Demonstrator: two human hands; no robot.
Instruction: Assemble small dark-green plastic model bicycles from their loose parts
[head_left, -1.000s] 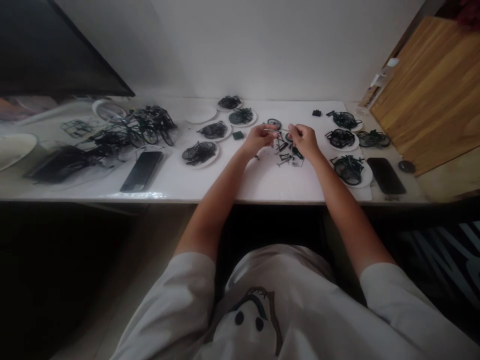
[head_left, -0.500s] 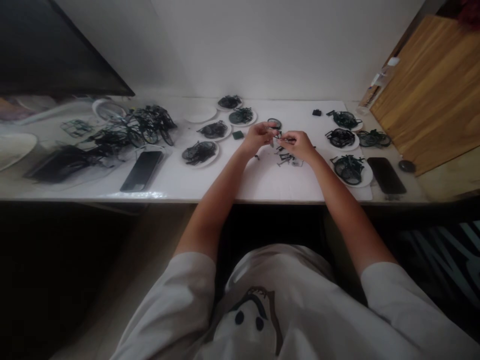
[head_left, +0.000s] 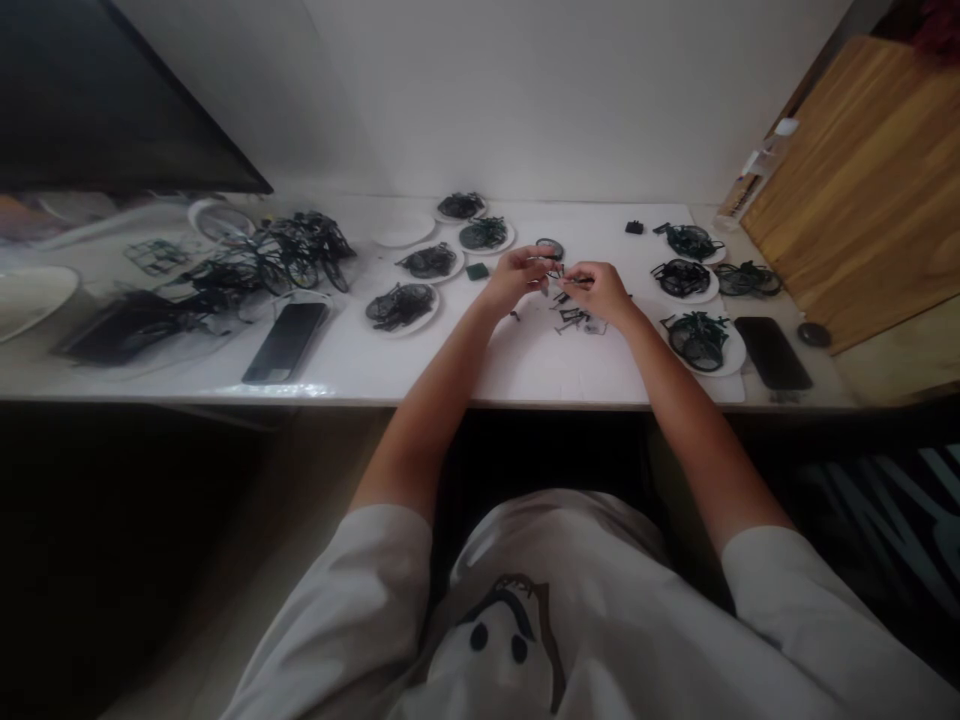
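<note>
Over the middle of the white board, my left hand [head_left: 519,277] and my right hand [head_left: 596,287] meet fingertip to fingertip. Both are closed in a pinch around a small dark part [head_left: 556,272] of a model bicycle, mostly covered by the fingers, so its exact kind is hidden. A small dark wheel [head_left: 550,247] lies just beyond the fingertips. Below my right hand several loose dark bicycle parts [head_left: 574,316] are scattered on the board. A tiny dark piece [head_left: 514,316] rests near my left wrist.
White plates of dark bicycle parts stand left [head_left: 403,308] and right [head_left: 703,342]. Assembled model bicycles [head_left: 304,250] cluster far left. Phones lie at left [head_left: 285,342] and right [head_left: 773,352]. A bottle [head_left: 756,175] leans by a wooden panel [head_left: 862,190]. A green block [head_left: 476,271] sits left of my hands.
My hands stay almost in the same place, still pinching the small part. The whole view has shifted very slightly; nothing on the table has visibly moved.
</note>
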